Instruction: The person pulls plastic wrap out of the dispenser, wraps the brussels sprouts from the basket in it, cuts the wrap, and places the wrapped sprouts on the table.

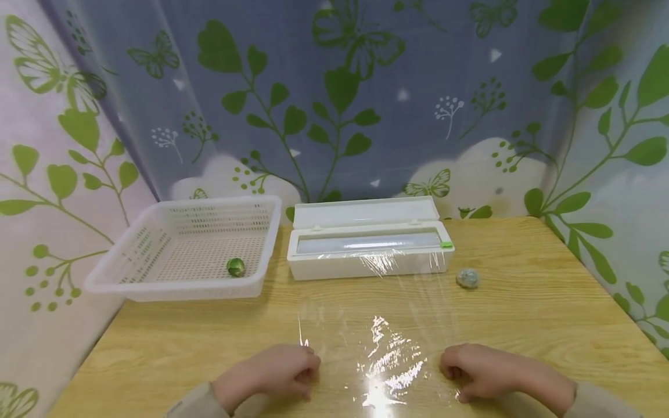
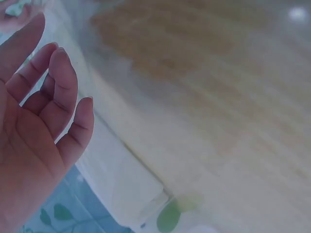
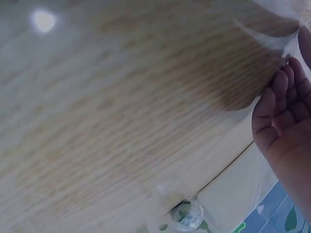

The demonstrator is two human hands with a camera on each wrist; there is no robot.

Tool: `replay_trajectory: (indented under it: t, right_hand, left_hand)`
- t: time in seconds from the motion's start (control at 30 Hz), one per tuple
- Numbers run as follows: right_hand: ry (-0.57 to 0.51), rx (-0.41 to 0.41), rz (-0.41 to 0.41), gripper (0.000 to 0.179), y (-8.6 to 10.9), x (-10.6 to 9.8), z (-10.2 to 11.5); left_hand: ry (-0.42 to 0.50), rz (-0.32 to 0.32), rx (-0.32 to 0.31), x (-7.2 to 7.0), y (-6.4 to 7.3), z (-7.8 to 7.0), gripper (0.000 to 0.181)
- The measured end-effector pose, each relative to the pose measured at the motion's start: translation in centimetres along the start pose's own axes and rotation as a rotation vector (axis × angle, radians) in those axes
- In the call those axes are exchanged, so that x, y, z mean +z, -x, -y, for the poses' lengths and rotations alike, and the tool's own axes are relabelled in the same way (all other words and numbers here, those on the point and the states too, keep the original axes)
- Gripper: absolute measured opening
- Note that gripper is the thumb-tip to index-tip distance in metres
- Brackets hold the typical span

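Observation:
A sheet of clear cling film (image 1: pixel 389 360) stretches over the wooden table from a white dispenser box (image 1: pixel 368 266), whose lid (image 1: pixel 366 213) stands raised. My left hand (image 1: pixel 277 371) grips the sheet's near left side, fingers curled. At the near right side, my right hand (image 1: pixel 483 371) pinches the film between thumb and fingers. In the right wrist view, the film (image 3: pixel 272 41) gathers into folds at the right fingertips (image 3: pixel 286 60). The left wrist view has the left hand (image 2: pixel 43 116) palm toward the camera, with fingers bent.
A white perforated basket (image 1: pixel 183 285) stands at the back left with one Brussels sprout (image 1: pixel 236 267) inside. Right of the dispenser lies a small film-wrapped ball (image 1: pixel 467 278), greenish inside. A green slider (image 1: pixel 446 245) sits on the dispenser's right end. A patterned curtain (image 1: pixel 366 116) hangs behind the table.

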State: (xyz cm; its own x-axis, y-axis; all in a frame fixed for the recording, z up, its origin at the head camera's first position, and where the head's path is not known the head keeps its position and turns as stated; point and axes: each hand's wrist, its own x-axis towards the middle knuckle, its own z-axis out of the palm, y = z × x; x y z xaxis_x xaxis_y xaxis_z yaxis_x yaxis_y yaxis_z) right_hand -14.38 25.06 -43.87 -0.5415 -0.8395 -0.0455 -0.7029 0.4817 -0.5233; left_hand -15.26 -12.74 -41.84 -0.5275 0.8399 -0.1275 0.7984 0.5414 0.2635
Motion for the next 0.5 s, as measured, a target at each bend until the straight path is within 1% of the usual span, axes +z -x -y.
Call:
replay_trajectory:
  t: [0.1,0.3,0.4,0.5]
  right_hand:
    - [-0.014,-0.023,0.002,0.032,0.0,-0.3,0.0]
    - [-0.013,-0.055,0.006,0.036,-0.1,-0.3,-0.2]
    - [-0.001,-0.074,0.003,0.037,-0.2,-0.2,-0.3]
    - [0.015,-0.082,-0.004,0.038,-0.1,0.0,-0.4]
  left_hand:
    - [0.054,-0.032,-0.018,-1.0,-0.2,0.4,0.020]
    - [0.126,-0.151,0.024,-3.5,-0.4,2.0,0.016]
    - [0.156,-0.207,0.018,-5.0,-0.4,2.7,0.015]
    - [0.181,-0.259,-0.007,-6.3,-0.4,3.5,0.013]
